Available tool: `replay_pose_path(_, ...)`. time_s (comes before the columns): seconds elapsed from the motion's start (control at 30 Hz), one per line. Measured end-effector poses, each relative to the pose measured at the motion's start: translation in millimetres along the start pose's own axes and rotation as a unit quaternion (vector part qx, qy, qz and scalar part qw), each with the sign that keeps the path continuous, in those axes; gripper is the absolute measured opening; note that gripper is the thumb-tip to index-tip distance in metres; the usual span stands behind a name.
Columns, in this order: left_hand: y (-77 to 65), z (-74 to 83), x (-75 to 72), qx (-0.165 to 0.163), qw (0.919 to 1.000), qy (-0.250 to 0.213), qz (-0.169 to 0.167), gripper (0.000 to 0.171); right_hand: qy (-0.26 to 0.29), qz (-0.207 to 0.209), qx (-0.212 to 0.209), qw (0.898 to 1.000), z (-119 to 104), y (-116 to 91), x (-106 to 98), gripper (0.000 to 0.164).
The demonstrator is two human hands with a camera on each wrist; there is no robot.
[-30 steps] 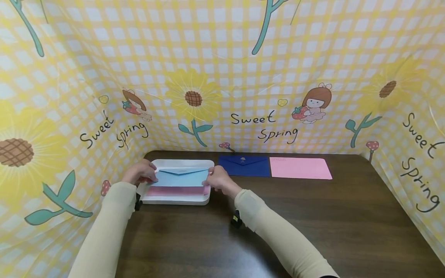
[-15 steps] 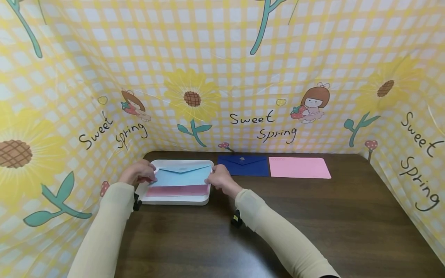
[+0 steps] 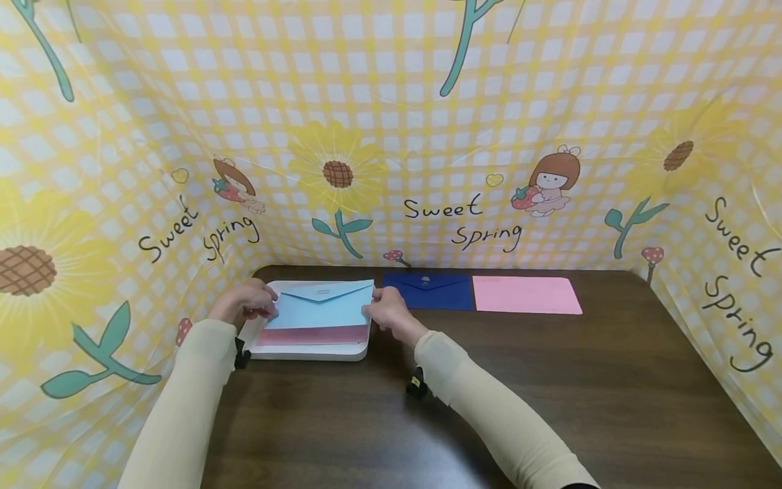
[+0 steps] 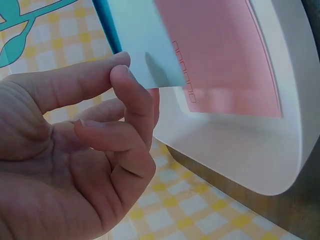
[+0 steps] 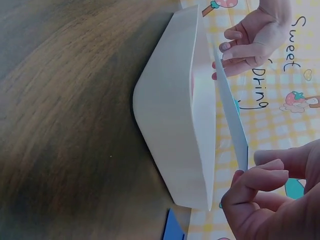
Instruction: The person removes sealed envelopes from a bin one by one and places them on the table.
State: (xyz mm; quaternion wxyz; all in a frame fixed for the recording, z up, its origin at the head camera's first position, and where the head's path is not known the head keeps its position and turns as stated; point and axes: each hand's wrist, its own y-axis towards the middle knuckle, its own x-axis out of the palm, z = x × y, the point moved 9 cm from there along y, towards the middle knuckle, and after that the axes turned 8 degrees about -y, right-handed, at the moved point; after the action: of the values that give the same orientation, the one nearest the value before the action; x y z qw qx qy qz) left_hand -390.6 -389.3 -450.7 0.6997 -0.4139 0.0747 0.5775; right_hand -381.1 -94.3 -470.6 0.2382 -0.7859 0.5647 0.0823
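Observation:
My left hand (image 3: pixel 247 302) pinches the left edge of a light blue envelope (image 3: pixel 320 314), thumb and forefinger meeting at its corner in the left wrist view. At the opposite end, my right hand (image 3: pixel 391 312) holds the envelope's right edge between thumb and fingers (image 5: pixel 255 182). Its pointed flap faces up. The right wrist view shows the envelope raised above the rim of a white tray (image 5: pixel 167 110), its right end tilted up. Inside the tray lies a pink envelope (image 4: pixel 225 65) with a row of printed boxes, partly hidden beneath the blue one.
Right of the tray, a dark blue envelope (image 3: pixel 427 295) lies on the brown wooden table (image 3: pixel 519 394). Beside it is another pink envelope (image 3: pixel 525 295). A yellow checked cloth (image 3: pixel 391 102) with sunflowers rises along the table's back and sides.
The light blue envelope's right end has risen and shifted slightly right along with my right hand, so it now slants. My left hand has stayed nearly in place at its edge.

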Motion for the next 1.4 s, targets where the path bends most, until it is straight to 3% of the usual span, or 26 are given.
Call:
replay_pose_path(0.53, -12.8, 9.3, -4.5, 0.017, 0.9998, -0.001, 0.004, 0.057, 0.04, -0.015, -0.039, 0.998, -6.7, -4.6, -8.4, 0.045)
replay_pose_path(0.77, -15.7, 18.0, -4.7, 0.034, 0.9993, -0.007, 0.015, 0.057, 0.035, -0.008, -0.063, 0.997, -6.7, -3.4, -20.4, 0.013)
replay_pose_path(0.93, -17.8, 22.3, -2.7, 0.04, 0.9989, -0.016, 0.015, 0.056, 0.04, -0.004, -0.068, 0.997, -4.4, -3.5, -29.5, 0.025)
replay_pose_path(1.03, -18.8, 25.1, -2.1, 0.047, 0.9986, -0.02, 0.016, 0.056, 0.04, 0.005, -0.062, 0.997, -1.9, -4.4, -35.8, 0.017)
replay_pose_path(1.4, -26.5, 48.1, 4.0, 0.095, 0.9954, -0.017, 0.002, 0.055, 0.024, 0.011, -0.057, 0.998, 7.9, -6.5, -60.1, 0.027)
